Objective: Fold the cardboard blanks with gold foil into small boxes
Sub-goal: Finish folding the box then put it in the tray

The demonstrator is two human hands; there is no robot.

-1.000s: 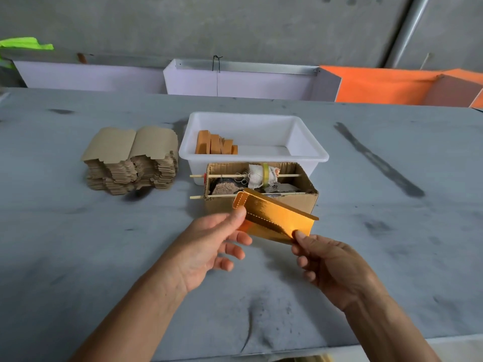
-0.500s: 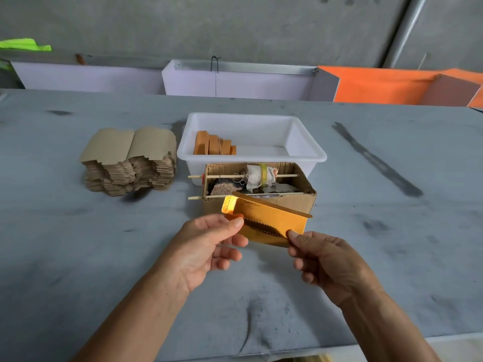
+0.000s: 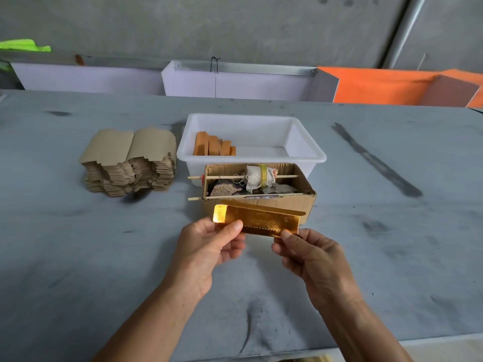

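Note:
A gold-foil cardboard blank is held level above the grey table, its long panel partly folded and its left end flap catching the light. My left hand pinches its left end between thumb and fingers. My right hand pinches its lower right corner. A stack of flat brown blanks lies on the table to the left. Several folded orange-gold boxes stand in the left part of a white plastic tub.
A small open cardboard box with two wooden skewers, a cloth bundle and scraps stands just behind the blank, in front of the tub. White and orange bins line the table's far edge. The table's near edge is close.
The blank has swung from tilted to nearly level and dropped a little toward me. Both hands kept their hold and moved with it.

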